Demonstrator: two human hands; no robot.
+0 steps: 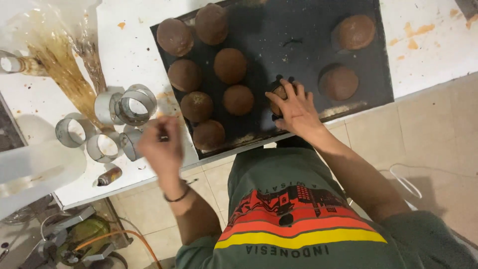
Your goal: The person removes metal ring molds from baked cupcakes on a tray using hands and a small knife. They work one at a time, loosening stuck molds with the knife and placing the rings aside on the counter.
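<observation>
My right hand grips a bun still ringed on the dark tray; nine buns sit unmoulded, five metal rings discarded. My left hand, blurred, state unclear.

Rings left of tray — buns on it.

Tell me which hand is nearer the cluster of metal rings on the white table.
Left. The left hand hovers just right of the metal rings, almost at the nearest one. The right hand is far off over the dark tray, covering a brown bun.
</observation>
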